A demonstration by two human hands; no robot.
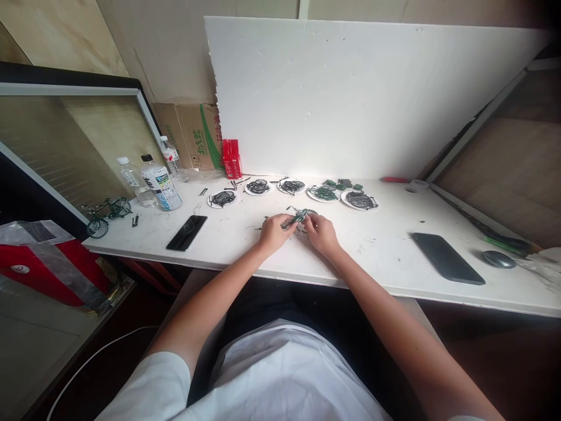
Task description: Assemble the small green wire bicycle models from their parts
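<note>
Near the front middle of the white table, a small green model bicycle [298, 218] is held between my two hands. My left hand [276, 231] has its fingers closed on one end of the model. At the other end, my right hand [322, 233] pinches it with thumb and fingers. The fingers cover part of the model, so its finer parts cannot be made out. Behind my hands stand white plates with dark parts [222, 199] and a plate with green parts [323, 193]. Another green model bicycle [108, 215] stands at the table's left end.
A phone [187, 233] lies left of my hands; a dark flat pad [447, 258] and a mouse [498, 259] lie right. Several bottles [161, 186] and a red box [232, 158] stand at the back left. A white board [372, 99] rises behind the table.
</note>
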